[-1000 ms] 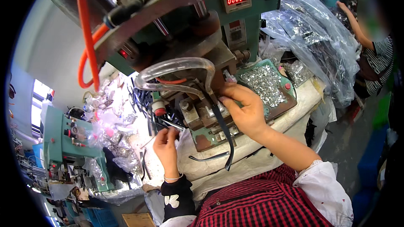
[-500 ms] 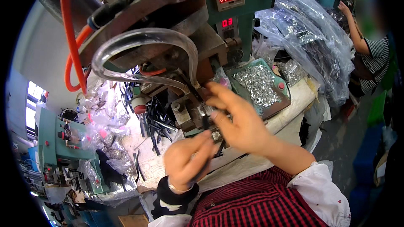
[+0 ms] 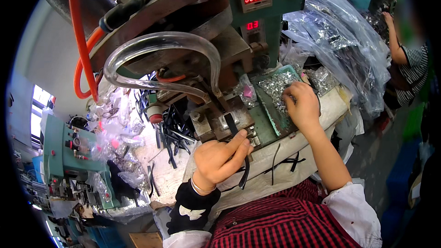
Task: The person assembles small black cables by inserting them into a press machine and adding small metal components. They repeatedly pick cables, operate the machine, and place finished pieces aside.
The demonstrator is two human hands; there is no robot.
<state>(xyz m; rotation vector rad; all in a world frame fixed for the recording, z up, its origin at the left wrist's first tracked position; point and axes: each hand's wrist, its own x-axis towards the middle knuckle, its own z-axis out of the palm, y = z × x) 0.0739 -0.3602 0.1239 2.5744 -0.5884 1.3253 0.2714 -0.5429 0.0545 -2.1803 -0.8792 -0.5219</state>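
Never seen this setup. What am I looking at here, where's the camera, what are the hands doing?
The camera sits on the worker's head and looks down through a fisheye lens, so straight edges bend. Both forearms come in from below. Ahead stands a green bench press with red number displays and a clear hose looped in front. The left hand pinches a thin black strap whose end lies on the metal fixture under the press. The right hand reaches into a green tray of small shiny metal parts. More black strips lie further left. Another person works at the far right.
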